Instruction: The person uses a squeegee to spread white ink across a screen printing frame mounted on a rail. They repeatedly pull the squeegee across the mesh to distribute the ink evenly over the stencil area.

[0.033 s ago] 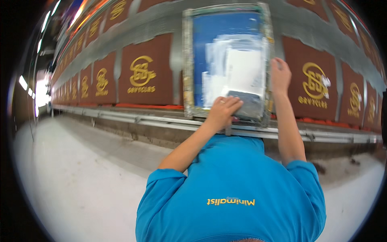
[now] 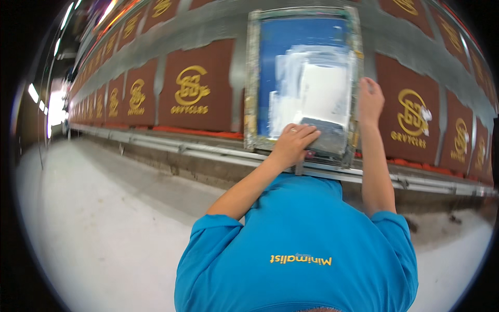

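A screen printing frame (image 2: 250, 99) with blue mesh lies in front of me, its edges worn and smeared. White ink (image 2: 325, 88) covers much of the middle and near part of the mesh. At the frame's near end, my left hand (image 2: 295, 144) is closed over the left side of a flat grey squeegee (image 2: 328, 136); its thumb is hidden. My right hand (image 2: 371, 101) is at the frame's right edge, fingers bent and closed against the bar. Brown fabric panels with a yellow printed emblem (image 2: 191, 86) lie on both sides of the frame.
A long grey printing table (image 2: 236, 67) carries rows of brown panels to left and right. A metal rail (image 2: 208, 150) runs along its near edge, in front of my body. Pale floor (image 2: 104, 208) stretches to the left, with a bright opening (image 2: 57, 109) far off.
The whole view has shifted slightly, so the frame and both hands sit a little further right and lower. Against the frame, the hands and squeegee look almost unmoved.
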The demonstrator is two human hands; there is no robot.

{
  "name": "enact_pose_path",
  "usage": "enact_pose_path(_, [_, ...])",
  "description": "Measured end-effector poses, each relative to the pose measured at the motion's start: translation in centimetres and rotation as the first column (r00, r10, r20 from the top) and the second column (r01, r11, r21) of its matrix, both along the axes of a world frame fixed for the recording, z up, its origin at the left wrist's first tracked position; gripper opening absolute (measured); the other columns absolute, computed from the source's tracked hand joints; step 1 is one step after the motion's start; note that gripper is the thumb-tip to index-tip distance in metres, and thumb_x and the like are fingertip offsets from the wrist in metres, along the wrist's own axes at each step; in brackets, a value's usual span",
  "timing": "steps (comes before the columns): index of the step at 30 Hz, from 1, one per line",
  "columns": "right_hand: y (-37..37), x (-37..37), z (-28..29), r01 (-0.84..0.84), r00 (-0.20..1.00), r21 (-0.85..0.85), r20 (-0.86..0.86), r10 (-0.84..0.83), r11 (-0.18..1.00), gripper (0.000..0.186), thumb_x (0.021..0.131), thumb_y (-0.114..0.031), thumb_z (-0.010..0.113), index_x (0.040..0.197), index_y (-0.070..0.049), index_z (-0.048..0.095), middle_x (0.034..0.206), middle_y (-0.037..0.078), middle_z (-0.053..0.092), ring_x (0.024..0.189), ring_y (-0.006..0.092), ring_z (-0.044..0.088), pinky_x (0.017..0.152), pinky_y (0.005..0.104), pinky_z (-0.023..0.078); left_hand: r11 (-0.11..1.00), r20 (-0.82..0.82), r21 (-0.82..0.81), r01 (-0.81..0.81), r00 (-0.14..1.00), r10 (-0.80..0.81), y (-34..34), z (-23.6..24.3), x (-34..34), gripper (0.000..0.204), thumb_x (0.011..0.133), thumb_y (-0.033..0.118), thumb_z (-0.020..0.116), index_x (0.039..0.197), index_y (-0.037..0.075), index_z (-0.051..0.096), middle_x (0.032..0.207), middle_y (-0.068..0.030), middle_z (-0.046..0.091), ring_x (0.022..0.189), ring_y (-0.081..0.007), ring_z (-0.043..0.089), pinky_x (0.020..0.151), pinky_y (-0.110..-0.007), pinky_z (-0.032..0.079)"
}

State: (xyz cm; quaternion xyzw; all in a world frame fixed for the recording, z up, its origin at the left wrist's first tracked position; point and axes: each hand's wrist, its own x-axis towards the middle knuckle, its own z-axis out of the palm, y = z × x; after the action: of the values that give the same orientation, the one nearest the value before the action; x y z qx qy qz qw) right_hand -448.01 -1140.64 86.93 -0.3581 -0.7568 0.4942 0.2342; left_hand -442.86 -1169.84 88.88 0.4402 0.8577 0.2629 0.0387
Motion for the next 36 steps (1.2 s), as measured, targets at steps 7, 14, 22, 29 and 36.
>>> enact_pose_path(7, [-15.6, -6.6, -3.4, -0.11, 0.987, -0.334, -0.151, 0.062, 0.936, 0.035, 0.101, -0.032, 0.071, 0.121, -0.003, 0.073, 0.097, 0.004, 0.07, 0.083, 0.0118, 0.062, 0.078, 0.032, 0.051, 0.996, 0.072, -0.073, -0.041, 0.996, 0.046, -15.2, -0.1, -8.3, 0.061, 0.067, 0.004, 0.08, 0.126, 0.012, 0.072, 0.131, -0.005, 0.072, 0.124, -0.026, 0.066, 0.105, -0.044, 0.047])
enact_pose_path(14, [-33.9, -12.6, -3.4, -0.087, 0.986, -0.231, -0.156, 0.051, 0.969, 0.03, 0.097, -0.021, 0.072, 0.119, -0.001, 0.073, 0.107, 0.01, 0.074, 0.096, 0.0178, 0.069, 0.086, 0.0333, 0.055, 0.991, -0.013, -0.133, -0.01, 1.0, 0.008, -32.3, 3.2, -17.5, 0.045, 0.068, 0.01, 0.084, 0.112, 0.013, 0.073, 0.108, -0.0031, 0.072, 0.104, -0.0263, 0.068, 0.09, -0.042, 0.051])
enact_pose_path(22, [-38.6, -14.3, -4.1, -0.043, 0.984, -0.064, 0.173, 0.053, 0.997, 0.039, 0.095, -0.035, 0.071, 0.128, -0.013, 0.07, 0.104, 0.015, 0.078, 0.095, 0.0304, 0.075, 0.089, 0.0423, 0.056, 0.987, -0.008, -0.16, 0.027, 1.0, -0.028, -36.8, 0.2, -18.0, 0.054, 0.066, 0.01, 0.085, 0.119, 0.011, 0.073, 0.116, -0.0042, 0.071, 0.104, -0.0257, 0.066, 0.09, -0.041, 0.051])
enact_pose_path(29, [-38.7, -14.2, -3.5, -0.074, 0.955, -0.04, 0.283, 0.083, 0.996, 0.043, 0.094, -0.039, 0.071, 0.131, -0.016, 0.066, 0.095, 0.012, 0.078, 0.09, 0.0304, 0.075, 0.086, 0.0431, 0.056, 0.933, 0.288, -0.3, 0.201, 0.951, -0.113, -34.9, 2.5, -22.5, 0.036, 0.075, 0.012, 0.083, 0.111, 0.01, 0.078, 0.104, -0.0112, 0.078, 0.094, -0.0355, 0.071, 0.087, -0.048, 0.056])
enact_pose_path(36, [-39.1, -14.4, -3.2, -0.083, 0.94, -0.052, 0.328, 0.095, 0.995, 0.041, 0.094, -0.035, 0.07, 0.13, -0.016, 0.065, 0.089, 0.011, 0.076, 0.086, 0.029, 0.074, 0.083, 0.0427, 0.056, 0.943, 0.052, -0.309, 0.124, 0.992, -0.113, -28.7, 3.2, -36.8, 0.023, 0.087, 0.025, 0.078, 0.105, 0.011, 0.079, 0.09, -0.0118, 0.076, 0.092, -0.0371, 0.071, 0.081, -0.048, 0.056])
